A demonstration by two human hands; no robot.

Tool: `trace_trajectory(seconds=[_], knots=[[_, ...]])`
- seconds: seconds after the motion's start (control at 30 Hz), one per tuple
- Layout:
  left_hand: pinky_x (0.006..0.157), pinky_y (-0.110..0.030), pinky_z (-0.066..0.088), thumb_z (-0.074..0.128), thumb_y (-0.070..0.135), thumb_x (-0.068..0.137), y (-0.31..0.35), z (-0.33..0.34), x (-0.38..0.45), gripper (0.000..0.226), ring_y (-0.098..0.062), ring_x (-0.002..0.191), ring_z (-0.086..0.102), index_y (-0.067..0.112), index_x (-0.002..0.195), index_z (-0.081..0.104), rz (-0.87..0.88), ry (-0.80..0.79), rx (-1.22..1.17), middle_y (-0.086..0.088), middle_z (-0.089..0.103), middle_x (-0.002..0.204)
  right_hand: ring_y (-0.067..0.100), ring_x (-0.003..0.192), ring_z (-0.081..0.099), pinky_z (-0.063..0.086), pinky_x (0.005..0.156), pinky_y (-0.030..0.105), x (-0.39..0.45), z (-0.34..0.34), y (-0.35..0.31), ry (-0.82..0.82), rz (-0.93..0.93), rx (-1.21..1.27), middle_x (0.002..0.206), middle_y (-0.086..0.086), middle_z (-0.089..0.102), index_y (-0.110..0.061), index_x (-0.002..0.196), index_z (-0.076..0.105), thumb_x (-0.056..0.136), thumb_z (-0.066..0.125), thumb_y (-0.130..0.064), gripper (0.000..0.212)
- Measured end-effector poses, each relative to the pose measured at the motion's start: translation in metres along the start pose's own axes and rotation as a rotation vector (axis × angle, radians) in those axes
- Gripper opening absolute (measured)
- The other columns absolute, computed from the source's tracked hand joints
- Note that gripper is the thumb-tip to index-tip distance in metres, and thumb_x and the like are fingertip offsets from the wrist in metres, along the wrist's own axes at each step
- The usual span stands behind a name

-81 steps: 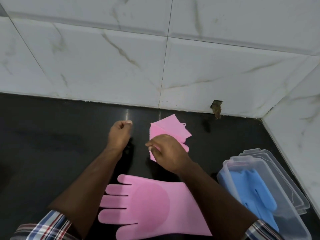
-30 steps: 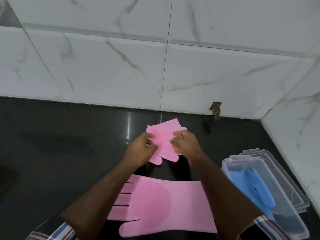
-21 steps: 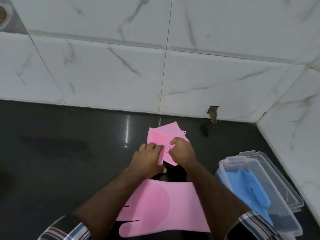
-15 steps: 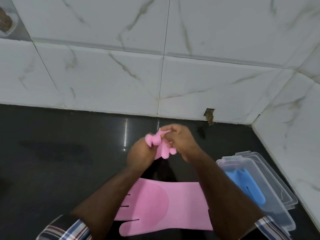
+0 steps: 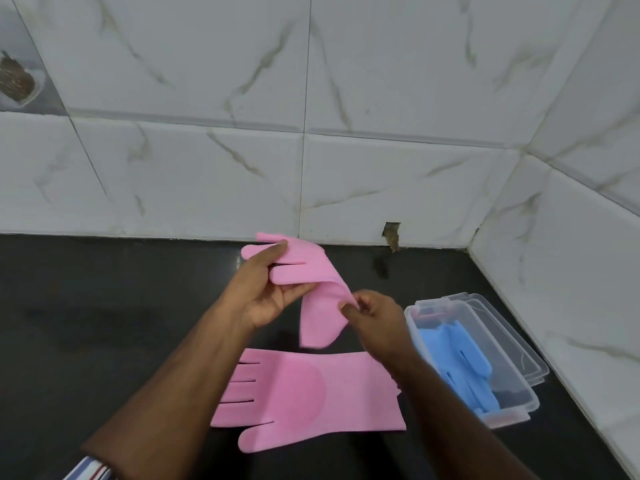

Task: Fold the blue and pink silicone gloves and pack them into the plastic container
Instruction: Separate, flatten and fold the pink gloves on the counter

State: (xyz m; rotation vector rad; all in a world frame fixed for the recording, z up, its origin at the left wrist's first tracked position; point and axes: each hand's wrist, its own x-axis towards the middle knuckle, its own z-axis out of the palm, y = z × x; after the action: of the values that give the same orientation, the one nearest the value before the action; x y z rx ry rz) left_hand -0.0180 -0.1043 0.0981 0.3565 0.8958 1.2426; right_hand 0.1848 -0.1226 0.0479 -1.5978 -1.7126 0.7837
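A pink silicone glove [image 5: 317,292] hangs in the air above the black counter, bent near its middle. My left hand [image 5: 266,289] holds its finger end, thumb over the glove's fingers. At the bend my right hand [image 5: 372,315] pinches the glove, and the cuff end droops below. The second pink glove [image 5: 311,396] lies flat on the counter just below, fingers pointing left. To the right stands the clear plastic container [image 5: 412,315] with blue gloves [image 5: 460,368] inside.
The black counter [image 5: 104,323] meets white marble-look wall tiles at the back and on the right. A clear lid [image 5: 523,344] lies under or behind the container. A small chipped hole [image 5: 391,233] sits at the wall's base.
The pink glove was folded on the counter under both hands; both hands have lifted it and it has opened out, fingers up left and cuff hanging down.
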Motion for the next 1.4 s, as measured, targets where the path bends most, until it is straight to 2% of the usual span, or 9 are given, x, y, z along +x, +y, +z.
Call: trace_trajectory(seconds=[0.1,0.2,0.37,0.5,0.6,0.73,1.2,1.3,1.4], knots=[[0.070,-0.041,0.063,0.068,0.028,0.093,0.001,-0.024,-0.004,0.044,-0.026,0.090,0.074,0.006,0.129,0.057,0.070,0.131,0.131,-0.017,0.071,0.116,0.002,0.072,0.058,0.042,0.063,0.017,-0.006,-0.022,-0.018,0.109,-0.119,-0.138,0.081,-0.008,0.067,-0.026,0.092,0.068,0.097,0.058,-0.032,0.013],[0.098,-0.042,0.050,0.071,0.069,0.069,-0.008,-0.055,-0.009,0.109,-0.024,0.130,0.052,0.022,0.156,0.025,0.311,0.362,0.742,-0.008,0.039,0.155,0.006,0.085,0.063,0.048,0.081,0.030,-0.008,-0.039,-0.037,0.085,-0.299,-0.437,0.093,-0.012,0.072,-0.031,0.102,0.071,0.096,0.054,-0.032,0.018],[0.119,-0.038,0.025,0.073,0.082,0.054,-0.051,-0.049,-0.043,0.127,-0.005,0.147,0.018,0.044,0.157,0.008,0.400,-0.217,1.274,0.018,0.019,0.159,0.011,0.084,0.063,0.049,0.077,0.030,-0.016,-0.045,-0.062,-0.003,-0.363,-0.532,0.096,-0.010,0.073,-0.028,0.099,0.071,0.092,0.054,-0.034,0.019],[0.101,-0.030,0.046,0.074,0.054,0.080,-0.079,-0.044,-0.048,0.082,0.001,0.123,0.050,0.042,0.150,0.033,0.501,-0.121,1.284,0.026,0.050,0.135,0.009,0.078,0.063,0.044,0.062,0.022,-0.023,-0.051,-0.076,0.012,-0.339,-0.483,0.090,-0.010,0.072,-0.028,0.098,0.072,0.089,0.057,-0.034,0.018],[0.069,-0.022,0.049,0.065,0.029,0.093,-0.070,-0.046,-0.048,0.010,-0.002,0.080,0.062,0.038,0.098,0.064,0.628,0.036,1.308,0.017,0.068,0.087,0.007,0.080,0.064,0.051,0.070,0.027,-0.025,-0.068,-0.080,0.047,-0.333,-0.400,0.089,-0.011,0.074,-0.028,0.094,0.075,0.085,0.062,-0.033,0.017],[0.051,-0.020,0.041,0.069,0.033,0.092,-0.044,-0.056,-0.048,0.014,-0.002,0.057,0.056,0.030,0.078,0.066,0.637,0.112,1.235,0.009,0.065,0.068,0.007,0.087,0.065,0.052,0.080,0.031,-0.025,-0.093,-0.070,0.015,-0.304,-0.422,0.096,-0.013,0.074,-0.028,0.097,0.076,0.088,0.063,-0.036,0.017],[0.060,-0.013,0.040,0.070,0.022,0.090,-0.005,-0.055,-0.046,0.015,0.004,0.064,0.055,0.032,0.079,0.069,0.686,0.055,1.334,0.020,0.065,0.069,0.018,0.087,0.059,0.052,0.077,0.039,-0.018,-0.072,-0.010,0.041,-0.231,-0.655,0.092,-0.002,0.071,-0.025,0.099,0.075,0.093,0.059,-0.023,0.017],[0.065,-0.025,0.047,0.072,0.025,0.089,-0.011,-0.065,-0.057,0.010,-0.005,0.067,0.060,0.031,0.081,0.072,0.595,0.008,1.414,0.011,0.069,0.073,0.021,0.088,0.061,0.052,0.074,0.036,-0.030,-0.066,-0.002,0.020,-0.256,-0.691,0.091,-0.001,0.072,-0.024,0.095,0.076,0.091,0.056,-0.016,0.022],[0.078,-0.029,0.055,0.076,0.032,0.086,-0.025,-0.083,-0.078,0.007,-0.007,0.083,0.071,0.026,0.083,0.077,0.311,-0.131,1.410,0.009,0.076,0.085,0.014,0.099,0.064,0.053,0.087,0.034,-0.049,-0.056,0.017,-0.283,-0.131,-0.702,0.107,-0.009,0.071,-0.027,0.103,0.075,0.087,0.065,-0.021,0.020]])
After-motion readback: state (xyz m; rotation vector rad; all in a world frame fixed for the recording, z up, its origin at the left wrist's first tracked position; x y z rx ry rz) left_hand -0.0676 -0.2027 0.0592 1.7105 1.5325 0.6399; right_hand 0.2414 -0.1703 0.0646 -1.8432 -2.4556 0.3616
